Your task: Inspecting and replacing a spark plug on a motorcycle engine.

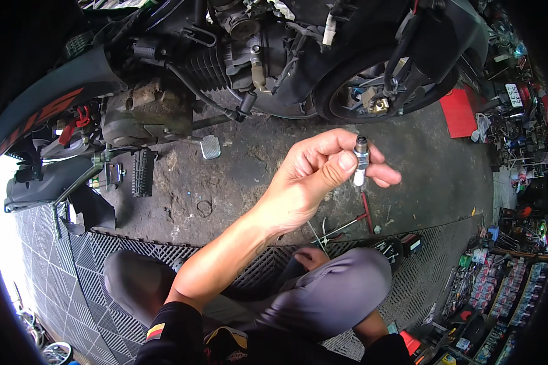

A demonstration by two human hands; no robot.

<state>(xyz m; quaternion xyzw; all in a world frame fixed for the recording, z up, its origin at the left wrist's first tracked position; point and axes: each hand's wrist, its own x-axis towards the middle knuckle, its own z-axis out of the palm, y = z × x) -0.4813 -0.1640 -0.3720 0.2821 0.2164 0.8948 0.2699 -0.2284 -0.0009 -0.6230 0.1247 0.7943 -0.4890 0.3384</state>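
Note:
My left hand (304, 182) is raised over the floor, pinching a spark plug (360, 159) between thumb and fingers. The plug stands roughly upright, its dark threaded end up and its white insulator down. Beyond it is the motorcycle's engine (210, 67), with a black plug cap (247, 103) hanging on its lead. Below the hand, a red-handled T-wrench (366, 213) lies on the floor. My right forearm (371, 328) passes behind my right knee. Some bare skin shows between my knees; whether it is my right hand or a foot I cannot tell.
The motorcycle's wheel (377, 85) and a pedal (210, 147) border the concrete floor (256, 152). A dark tray (388, 248) sits by my right knee. A red sheet (458, 114) lies at the right, near crowded shelves of parts (499, 286). Grey grid matting (61, 255) lies beneath me.

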